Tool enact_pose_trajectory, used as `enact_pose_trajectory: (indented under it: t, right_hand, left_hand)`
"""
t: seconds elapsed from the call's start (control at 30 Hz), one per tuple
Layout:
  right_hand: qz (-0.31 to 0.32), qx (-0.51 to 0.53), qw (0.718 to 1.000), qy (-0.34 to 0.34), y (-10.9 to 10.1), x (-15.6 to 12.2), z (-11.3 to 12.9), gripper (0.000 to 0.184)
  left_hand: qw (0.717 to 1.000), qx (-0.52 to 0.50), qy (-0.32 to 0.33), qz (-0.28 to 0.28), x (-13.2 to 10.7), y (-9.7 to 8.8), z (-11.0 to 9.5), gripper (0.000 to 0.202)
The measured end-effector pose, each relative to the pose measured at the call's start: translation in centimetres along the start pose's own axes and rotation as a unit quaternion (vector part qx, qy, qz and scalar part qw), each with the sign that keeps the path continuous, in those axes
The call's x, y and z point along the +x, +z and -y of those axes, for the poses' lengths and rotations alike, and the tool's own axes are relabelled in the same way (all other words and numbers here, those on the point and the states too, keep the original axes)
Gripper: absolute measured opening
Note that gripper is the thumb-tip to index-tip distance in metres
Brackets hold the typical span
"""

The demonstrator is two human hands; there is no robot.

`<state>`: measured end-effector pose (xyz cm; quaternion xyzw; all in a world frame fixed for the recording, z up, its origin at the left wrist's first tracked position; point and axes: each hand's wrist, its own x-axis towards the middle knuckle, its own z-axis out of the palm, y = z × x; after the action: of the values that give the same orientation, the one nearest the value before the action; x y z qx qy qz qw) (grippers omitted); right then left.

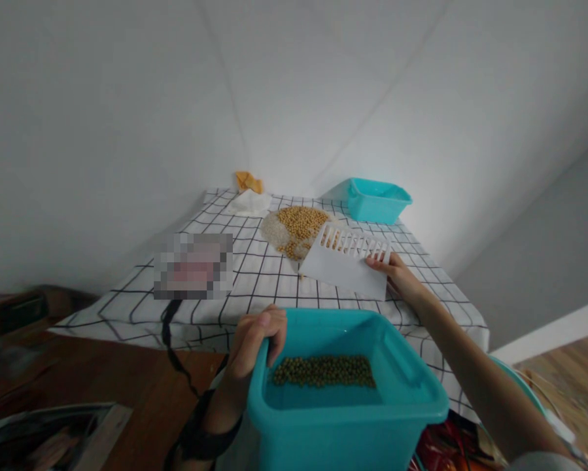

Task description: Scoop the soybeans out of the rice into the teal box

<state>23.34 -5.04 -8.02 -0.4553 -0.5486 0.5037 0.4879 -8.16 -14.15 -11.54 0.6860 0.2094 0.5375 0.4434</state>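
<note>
My left hand (254,347) grips the near-left rim of a teal plastic tub (347,418) held close to me; greenish beans (323,371) lie in a patch on its bottom. My right hand (396,275) reaches out over the table and holds a white slotted plastic scoop (345,263) by its right edge. The scoop rests beside a pile of yellow soybeans (301,224) mixed with white rice grains (275,229) on the checked tablecloth (254,275).
A second teal tub (376,199) stands at the table's far right corner. A white cloth (248,203) and an orange item (248,181) lie at the far edge by the wall. A blurred patch sits on the table's left. Brown wooden surface lies at lower left.
</note>
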Motion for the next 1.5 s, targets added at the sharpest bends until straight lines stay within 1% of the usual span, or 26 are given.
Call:
enact_pose_trajectory:
  t: [0.3, 0.43, 0.6, 0.67, 0.77, 0.87, 0.93, 1.07, 1.23, 1.33, 1.43, 1.5]
  right_hand:
    - [0.025, -0.013, 1.0, 0.007, -0.6, 0.3, -0.8, 0.04]
    - [0.041, -0.037, 0.998, 0.03, -0.8, 0.2, -0.8, 0.039]
    - [0.106, -0.048, 0.991, 0.069, -0.8, -0.3, -0.2, 0.041]
    - [0.116, -0.041, 0.99, 0.075, -0.8, -0.4, -0.1, 0.041]
    - [0.103, -0.005, 0.992, 0.076, -0.8, -0.4, -0.1, 0.041]
    - [0.077, 0.053, 0.994, 0.064, -0.8, -0.5, 0.0, 0.045]
    - [0.057, 0.074, 0.994, 0.055, -0.7, -0.5, 0.1, 0.046]
    - [0.034, 0.056, 0.996, 0.058, -0.5, -0.4, 0.1, 0.046]
    - [0.058, -0.015, 0.996, 0.059, -0.4, -0.3, -0.2, 0.043]
    - [0.061, -0.039, 0.996, 0.043, 0.0, -0.3, -0.1, 0.038]
    - [0.058, -0.057, 0.996, 0.023, 0.8, -0.2, 0.5, 0.034]
    - [0.064, -0.07, 0.995, 0.006, 1.5, 0.1, 1.0, 0.033]
  left_hand:
    - [1.0, 0.006, -0.02, -0.009, -0.1, 0.1, -0.2, 0.064]
    - [1.0, 0.004, -0.021, -0.011, -0.1, 0.1, -0.3, 0.063]
    - [1.0, 0.007, -0.01, -0.002, 0.0, 0.0, -0.1, 0.063]
    - [1.0, 0.004, -0.004, 0.002, 0.0, -0.1, 0.0, 0.063]
    - [1.0, -0.002, -0.001, 0.001, -0.1, -0.1, 0.1, 0.063]
    - [1.0, 0.004, -0.005, -0.009, -0.1, -0.1, 0.2, 0.064]
    - [1.0, 0.006, -0.003, -0.015, -0.1, 0.0, 0.1, 0.064]
    - [1.0, 0.001, -0.002, -0.012, 0.0, 0.1, -0.1, 0.063]
    - [0.999, 0.017, -0.023, -0.017, 0.0, 0.3, -0.5, 0.063]
    - [0.999, 0.015, -0.023, -0.029, -0.2, -0.3, -0.6, 0.064]
    - [0.999, 0.004, -0.019, -0.029, -0.4, -1.8, -0.9, 0.065]
    - [1.0, 0.006, -0.029, 0.007, -0.6, -2.9, -1.2, 0.066]
